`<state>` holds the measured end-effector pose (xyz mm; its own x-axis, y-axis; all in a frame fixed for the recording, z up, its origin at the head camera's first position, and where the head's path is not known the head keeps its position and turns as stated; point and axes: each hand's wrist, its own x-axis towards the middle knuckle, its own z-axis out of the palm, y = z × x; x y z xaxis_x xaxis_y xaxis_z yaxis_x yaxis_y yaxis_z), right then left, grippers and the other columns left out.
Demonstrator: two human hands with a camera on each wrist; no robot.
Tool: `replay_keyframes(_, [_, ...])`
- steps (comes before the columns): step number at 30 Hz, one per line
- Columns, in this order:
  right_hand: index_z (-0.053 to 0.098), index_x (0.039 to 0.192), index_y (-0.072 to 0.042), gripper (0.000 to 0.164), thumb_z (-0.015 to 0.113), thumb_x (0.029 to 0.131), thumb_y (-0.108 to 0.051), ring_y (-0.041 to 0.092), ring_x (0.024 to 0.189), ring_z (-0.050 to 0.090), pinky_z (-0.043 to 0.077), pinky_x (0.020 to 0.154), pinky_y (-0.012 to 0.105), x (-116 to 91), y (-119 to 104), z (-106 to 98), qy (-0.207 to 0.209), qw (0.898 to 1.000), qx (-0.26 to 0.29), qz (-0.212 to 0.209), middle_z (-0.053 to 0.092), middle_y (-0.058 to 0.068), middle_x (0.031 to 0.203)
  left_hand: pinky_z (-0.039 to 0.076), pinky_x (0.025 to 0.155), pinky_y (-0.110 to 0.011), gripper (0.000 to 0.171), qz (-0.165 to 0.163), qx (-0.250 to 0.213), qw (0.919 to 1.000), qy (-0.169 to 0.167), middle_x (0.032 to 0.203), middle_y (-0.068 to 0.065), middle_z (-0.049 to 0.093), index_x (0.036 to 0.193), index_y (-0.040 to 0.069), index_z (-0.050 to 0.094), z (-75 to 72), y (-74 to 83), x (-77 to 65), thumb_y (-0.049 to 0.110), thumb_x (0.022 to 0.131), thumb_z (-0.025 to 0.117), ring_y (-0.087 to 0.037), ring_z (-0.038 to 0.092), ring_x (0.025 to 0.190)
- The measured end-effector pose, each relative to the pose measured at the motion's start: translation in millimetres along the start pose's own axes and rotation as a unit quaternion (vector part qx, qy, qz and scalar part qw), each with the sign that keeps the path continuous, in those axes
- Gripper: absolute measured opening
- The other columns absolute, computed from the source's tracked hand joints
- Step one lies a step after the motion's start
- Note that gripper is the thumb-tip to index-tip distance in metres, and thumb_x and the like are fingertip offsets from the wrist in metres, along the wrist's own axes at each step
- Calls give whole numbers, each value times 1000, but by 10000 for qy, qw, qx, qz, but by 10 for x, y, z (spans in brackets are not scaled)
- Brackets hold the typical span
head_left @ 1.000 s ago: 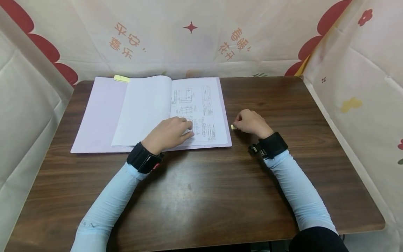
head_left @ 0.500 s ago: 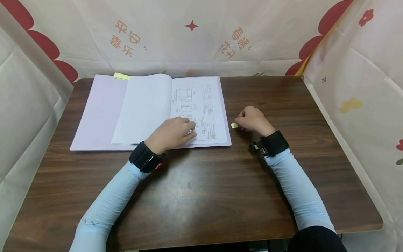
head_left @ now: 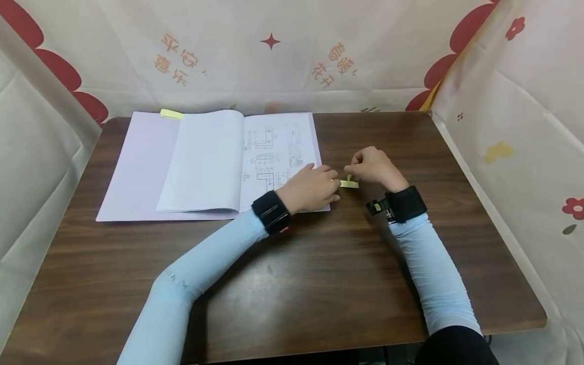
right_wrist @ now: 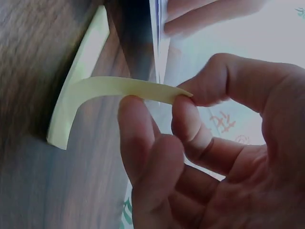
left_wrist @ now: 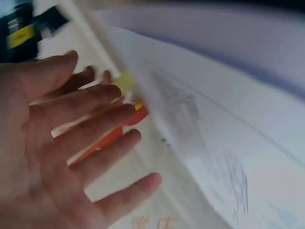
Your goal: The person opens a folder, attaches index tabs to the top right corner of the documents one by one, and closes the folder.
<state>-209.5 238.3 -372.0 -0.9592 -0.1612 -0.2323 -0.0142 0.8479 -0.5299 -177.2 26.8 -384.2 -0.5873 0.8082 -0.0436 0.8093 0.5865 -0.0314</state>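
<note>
A small pad of narrow yellow sticky notes [head_left: 350,184] lies on the table, right of an open booklet. Between thumb and forefinger my right hand [head_left: 376,166] pinches the end of its top strip [right_wrist: 109,87]. The right wrist view shows that strip curving up off the pad, one end still joined to it. My left hand [head_left: 312,188] is over the right edge of the drawing page [head_left: 269,144], fingertips close to the pad's left end. Its fingers are spread and straight in the left wrist view, with nothing in them.
The booklet's pale purple cover [head_left: 139,177] spreads to the left, under a blank turned page [head_left: 201,162]. Another yellow pad [head_left: 171,114] sits at the cover's top edge. Printed cloth [head_left: 269,71] hangs behind and beside the brown table [head_left: 255,314].
My left hand has moved right across the drawing page towards the yellow pad. My right hand has shifted slightly right and lifted the top strip, and more of the pad shows.
</note>
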Motion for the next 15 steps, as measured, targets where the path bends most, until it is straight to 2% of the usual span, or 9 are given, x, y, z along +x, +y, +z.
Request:
replay_keyframes(3, [66,79,-1,29,64,98,-23,27,71,68,47,56,31,10,25,-13,-60,10000,45,-10,73,13,80,49,107,-47,41,22,-8,9994,-337,140,-1,62,126,17,69,79,20,156,46,109,47,-23,54,136])
replay_keyframes(6, [67,79,-2,27,66,97,-21,27,73,71,51,59,32,29,49,-7,-62,10000,45,-5,74,11,80,51,102,-45,41,-33,-22,9986,-532,139,1,62,123,19,71,142,40,217,47,109,46,-24,56,128])
replay_keyframes(10, [65,79,-4,21,70,94,-18,27,72,68,49,60,32,53,74,-20,33,9999,-154,47,70,10,77,51,98,-43,39,-114,2,9987,-503,139,2,62,121,19,72,161,56,248,45,109,46,-24,56,121])
replay_keyframes(13, [66,89,-4,9,71,91,-11,28,75,63,47,62,33,51,103,-38,36,9995,-283,124,67,12,84,50,97,-42,38,-127,-29,9988,-468,140,1,62,122,19,73,143,70,256,43,109,47,-24,55,119])
replay_keyframes(15, [69,98,-4,8,69,91,-8,29,79,63,49,65,33,50,132,-42,-67,9995,-292,116,69,16,94,50,97,-42,38,-117,-87,9987,-480,140,1,62,122,18,73,132,81,261,42,109,47,-24,55,118])
